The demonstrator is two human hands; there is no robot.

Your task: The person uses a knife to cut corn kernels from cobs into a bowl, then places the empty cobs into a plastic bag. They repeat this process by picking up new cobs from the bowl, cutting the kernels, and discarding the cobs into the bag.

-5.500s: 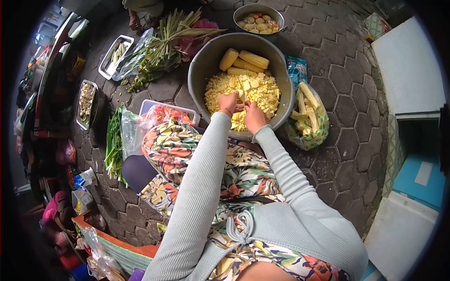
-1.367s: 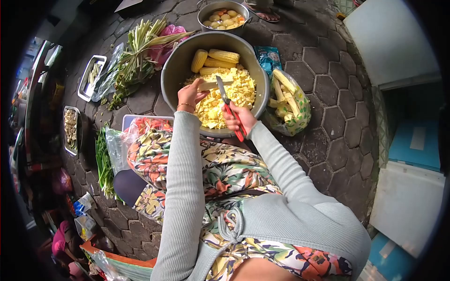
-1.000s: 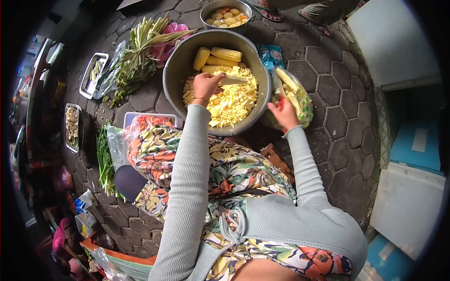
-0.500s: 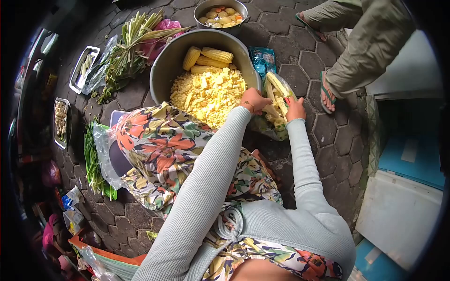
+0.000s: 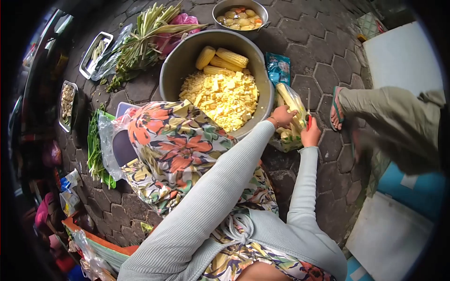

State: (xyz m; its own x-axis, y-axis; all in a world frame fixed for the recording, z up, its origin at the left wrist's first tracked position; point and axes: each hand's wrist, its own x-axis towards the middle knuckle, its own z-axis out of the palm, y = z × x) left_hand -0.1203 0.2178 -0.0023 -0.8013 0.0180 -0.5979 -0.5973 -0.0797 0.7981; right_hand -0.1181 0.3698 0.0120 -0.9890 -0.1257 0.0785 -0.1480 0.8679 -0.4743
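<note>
The bag of stripped cobs (image 5: 291, 117) lay on the paving just right of the big basin (image 5: 262, 70), the cobs' long axes running away from the person. The left hand (image 5: 283, 115) reached into the bag's mouth, fingers curled on a cob. The right hand (image 5: 311, 136), just beside it, gripped a red-handled knife (image 5: 309, 114), blade pointing away.

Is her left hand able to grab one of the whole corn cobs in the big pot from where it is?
Probably yes. The left hand rests at the bag right beside the pot, and nothing covers the cobs at its far side.
</note>
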